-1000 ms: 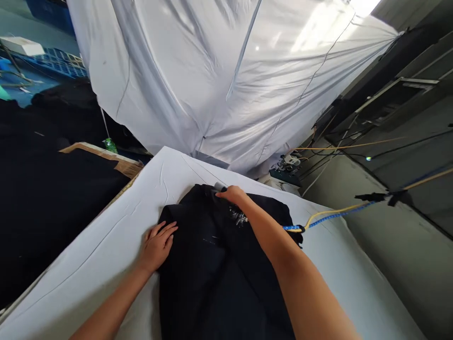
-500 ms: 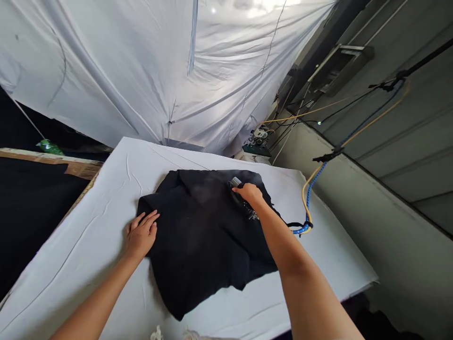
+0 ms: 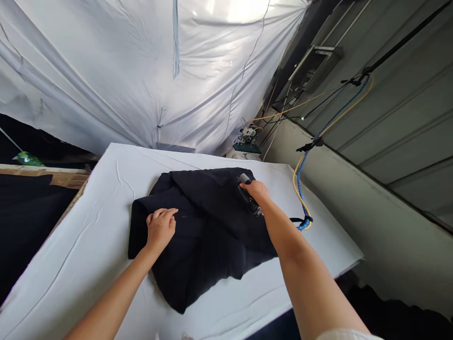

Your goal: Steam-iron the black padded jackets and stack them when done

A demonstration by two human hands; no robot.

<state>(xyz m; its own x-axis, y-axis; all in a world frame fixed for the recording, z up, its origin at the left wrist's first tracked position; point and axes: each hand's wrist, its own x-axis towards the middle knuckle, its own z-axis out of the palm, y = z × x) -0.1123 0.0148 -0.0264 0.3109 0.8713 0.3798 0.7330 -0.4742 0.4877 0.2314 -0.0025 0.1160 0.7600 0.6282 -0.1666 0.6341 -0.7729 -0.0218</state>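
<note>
A black garment [image 3: 215,222] lies spread on the white padded table, its left part folded over. My left hand [image 3: 162,227] rests on that folded left part, with its fingers stretched over the cloth. At the garment's upper right, my right hand [image 3: 257,191] is wrapped round the handle of a steam iron [image 3: 245,179]. The iron sits on the black cloth, and my hand and forearm hide part of it. A blue hose and a yellow cable [image 3: 300,175] come down to the iron's rear from above.
The white-covered table [image 3: 106,245] reaches to a wall [image 3: 329,189] on the right. White sheeting [image 3: 141,85] hangs behind it. A sewing machine [image 3: 248,137] stands beyond the far edge. At left, dark cloth [image 3: 28,222] covers another surface. Dark material [image 3: 392,307] lies below at right.
My left hand has moved right, from the garment's left edge onto the folded cloth. My right hand has shifted the iron slightly towards the garment's right edge. The view has turned a little.
</note>
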